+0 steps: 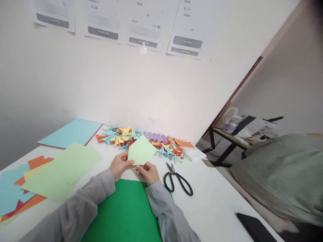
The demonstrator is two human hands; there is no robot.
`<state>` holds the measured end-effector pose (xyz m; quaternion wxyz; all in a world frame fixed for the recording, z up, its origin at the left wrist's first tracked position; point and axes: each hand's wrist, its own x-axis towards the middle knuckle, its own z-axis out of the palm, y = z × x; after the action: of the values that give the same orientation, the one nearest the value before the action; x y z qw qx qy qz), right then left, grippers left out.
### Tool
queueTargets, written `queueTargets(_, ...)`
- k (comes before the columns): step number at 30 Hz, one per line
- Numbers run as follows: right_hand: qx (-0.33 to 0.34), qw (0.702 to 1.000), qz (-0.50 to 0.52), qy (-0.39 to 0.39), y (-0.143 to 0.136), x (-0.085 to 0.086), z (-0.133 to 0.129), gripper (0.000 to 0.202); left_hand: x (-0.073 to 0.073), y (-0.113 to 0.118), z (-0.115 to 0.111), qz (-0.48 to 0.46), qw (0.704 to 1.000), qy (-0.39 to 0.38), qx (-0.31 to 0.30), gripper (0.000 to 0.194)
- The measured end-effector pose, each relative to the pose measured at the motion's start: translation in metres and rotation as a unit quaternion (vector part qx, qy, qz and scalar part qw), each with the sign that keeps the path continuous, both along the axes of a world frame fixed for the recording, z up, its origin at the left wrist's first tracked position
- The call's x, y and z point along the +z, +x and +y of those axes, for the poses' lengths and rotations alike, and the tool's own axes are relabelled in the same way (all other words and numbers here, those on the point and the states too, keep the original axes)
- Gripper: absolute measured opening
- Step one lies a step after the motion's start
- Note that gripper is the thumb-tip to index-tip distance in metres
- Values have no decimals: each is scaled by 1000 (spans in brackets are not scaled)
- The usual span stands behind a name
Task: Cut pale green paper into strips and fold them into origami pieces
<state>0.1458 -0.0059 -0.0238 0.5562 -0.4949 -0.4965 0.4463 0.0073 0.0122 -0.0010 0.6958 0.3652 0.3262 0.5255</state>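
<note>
A light green paper [141,151], pointed at the top with a straight lower edge, is held up between both hands. My left hand [121,165] pinches its lower left corner. Fingers of my right hand [149,172] close on the lower edge, right of the middle. Behind the paper lies a long heap of small folded paper pieces [123,131] in several colours. Black-handled scissors [178,178] rest on the table to the right of my right hand, blades slightly apart. Below both hands is a green sheet [123,215].
Light green sheets [68,168] and coloured paper scraps [15,188] lie at the left, with a light blue sheet [72,132] behind. A black flat object [254,227] is at the table's right edge. A wall [151,90] stands behind; a bag [257,127] sits on another table.
</note>
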Motion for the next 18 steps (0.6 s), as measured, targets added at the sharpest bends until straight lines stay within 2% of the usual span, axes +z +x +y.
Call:
queueTargets(3, -15, 1000, -26, 5, 0, -2, 1, 28, -2, 1, -3, 42, 998, 29, -27, 36)
queueTargets(10, -29, 998, -48, 2, 3, 4, -3, 21, -7, -1, 2, 146, 982, 117, -31, 37)
queueTargets(15, 11, 999, -43, -32, 4, 6, -3, 16, -4, 0, 0, 219, 960, 153, -80, 19)
queueTargets(18, 27, 997, -48, -56, 4, 4, -4, 12, -3, 0, -1, 245, 952, 152, -99, 16)
